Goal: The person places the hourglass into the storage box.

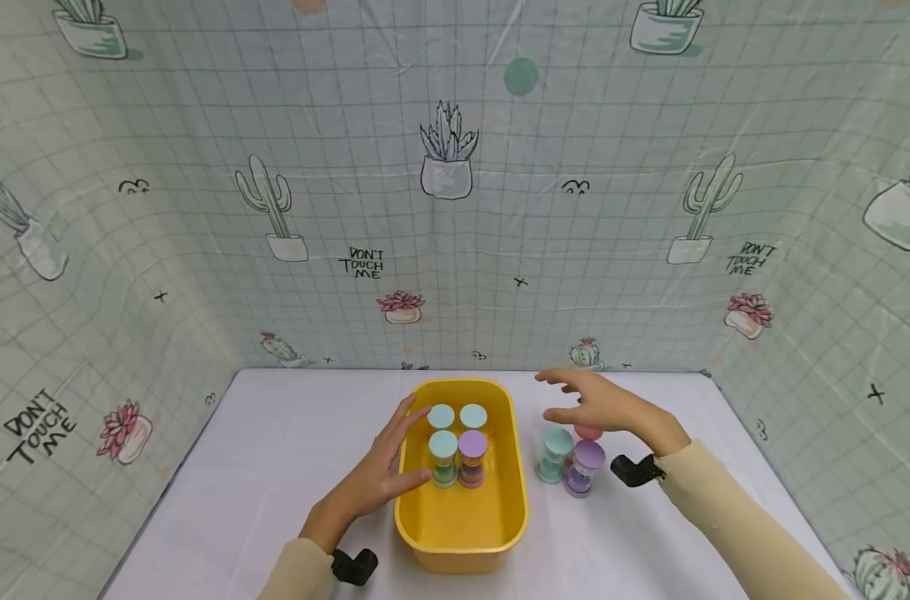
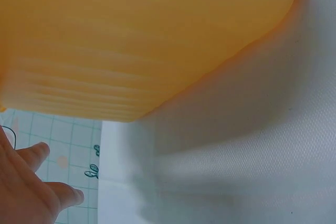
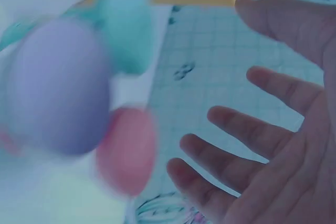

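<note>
My left hand (image 1: pixel 372 477) is at the left rim of a yellow bin (image 1: pixel 462 525), fingers spread and holding nothing; whether it touches the rim I cannot tell. Inside the bin stand several small capped containers with narrow waists, among them a teal-lidded one (image 1: pixel 443 450) and a purple-lidded one (image 1: pixel 472 450). To the right of the bin, my right hand (image 1: pixel 605 404) hovers with fingers apart over three similar containers: a teal one (image 1: pixel 556 454), a purple one (image 1: pixel 585 467) and a pink one (image 3: pixel 128 150). In the head view the hand partly hides the pink one.
A white table (image 1: pixel 275 467) carries the bin and the containers. Behind and on both sides hangs a grid-patterned curtain (image 1: pixel 455 250) with cactus drawings. Each wrist bears a black device, such as the right wrist camera (image 1: pixel 637 471).
</note>
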`<control>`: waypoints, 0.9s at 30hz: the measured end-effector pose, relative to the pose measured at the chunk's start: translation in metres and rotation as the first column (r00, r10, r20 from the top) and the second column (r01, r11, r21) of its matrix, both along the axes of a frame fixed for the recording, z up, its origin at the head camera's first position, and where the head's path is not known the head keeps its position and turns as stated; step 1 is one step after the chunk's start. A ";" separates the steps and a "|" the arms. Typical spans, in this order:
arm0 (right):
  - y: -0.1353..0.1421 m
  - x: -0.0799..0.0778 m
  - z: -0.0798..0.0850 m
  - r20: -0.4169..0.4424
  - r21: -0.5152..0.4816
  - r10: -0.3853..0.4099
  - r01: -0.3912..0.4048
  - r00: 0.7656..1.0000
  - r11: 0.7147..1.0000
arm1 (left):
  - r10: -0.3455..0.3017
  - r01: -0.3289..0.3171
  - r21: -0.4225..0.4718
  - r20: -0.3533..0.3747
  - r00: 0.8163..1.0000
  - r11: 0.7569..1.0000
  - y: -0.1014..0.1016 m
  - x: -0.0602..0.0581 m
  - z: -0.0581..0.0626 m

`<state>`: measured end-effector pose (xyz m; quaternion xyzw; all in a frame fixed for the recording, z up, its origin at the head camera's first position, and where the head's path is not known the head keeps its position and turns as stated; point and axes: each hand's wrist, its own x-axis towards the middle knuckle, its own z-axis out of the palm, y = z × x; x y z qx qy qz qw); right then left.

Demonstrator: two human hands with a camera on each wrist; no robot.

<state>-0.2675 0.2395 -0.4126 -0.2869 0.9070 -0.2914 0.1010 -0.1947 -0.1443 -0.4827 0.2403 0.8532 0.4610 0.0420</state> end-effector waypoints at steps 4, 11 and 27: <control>0.021 0.007 -0.010 0.073 0.017 -0.040 0.039 0.997 0.999 | 0.000 0.000 0.005 -0.002 1.000 1.000 0.000 -0.001 0.000; 0.045 0.014 -0.022 0.151 0.004 -0.062 0.062 0.987 0.998 | 0.003 -0.003 0.011 0.000 1.000 1.000 0.000 0.001 -0.001; 0.075 0.022 -0.038 0.173 -0.008 -0.074 0.076 0.982 0.997 | -0.003 0.003 0.026 -0.006 1.000 1.000 0.001 0.000 -0.002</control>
